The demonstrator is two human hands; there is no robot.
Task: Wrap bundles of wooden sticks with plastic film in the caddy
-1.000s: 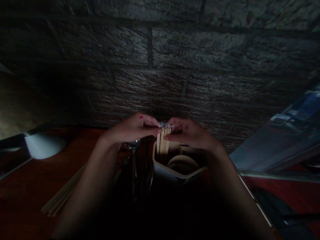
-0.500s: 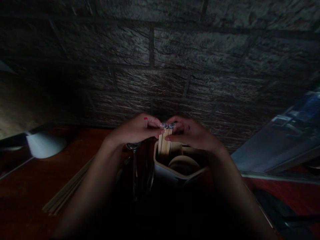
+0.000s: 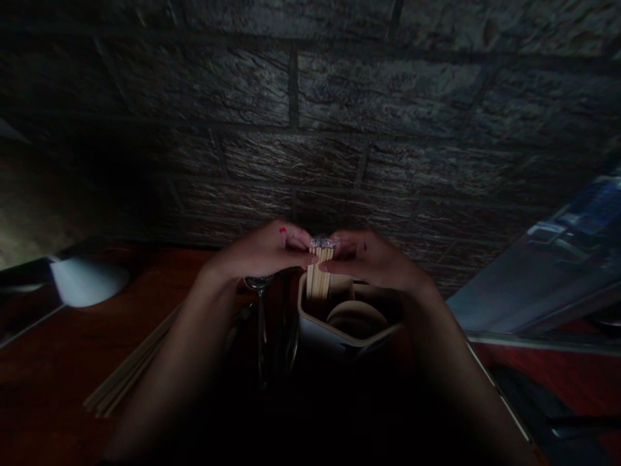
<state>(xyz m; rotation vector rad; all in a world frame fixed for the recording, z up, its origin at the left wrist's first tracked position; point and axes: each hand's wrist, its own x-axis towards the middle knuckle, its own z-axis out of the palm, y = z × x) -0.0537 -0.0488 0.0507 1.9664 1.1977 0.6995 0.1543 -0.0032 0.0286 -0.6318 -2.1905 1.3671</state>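
Note:
A bundle of pale wooden chopsticks (image 3: pixel 317 281) with silvery patterned upper ends stands upright, its lower part inside the left compartment of a light utensil holder (image 3: pixel 320 328). My left hand (image 3: pixel 272 249) is closed on the left side of the bundle, thumb lying across the front. From the right, my right hand (image 3: pixel 366 259) grips the same bundle, thumb pressed to its front just below the patterned ends. The fingers behind the bundle are partly hidden. A rounded divider (image 3: pixel 359 310) shows inside the holder.
Left of the holder, a metal ladle (image 3: pixel 262 323) and other dark utensils lie on the reddish-brown wooden surface (image 3: pixel 160 278). Several long thin sticks (image 3: pixel 129 369) lie beside my left forearm. A white conical object (image 3: pixel 90 281) is farther left. A brick-patterned wall (image 3: pixel 330 155) rises behind.
The right hand and its thumb have shifted slightly left against the chopsticks, and the bundle's patterned ends look narrower and more even. The left hand has stayed almost still.

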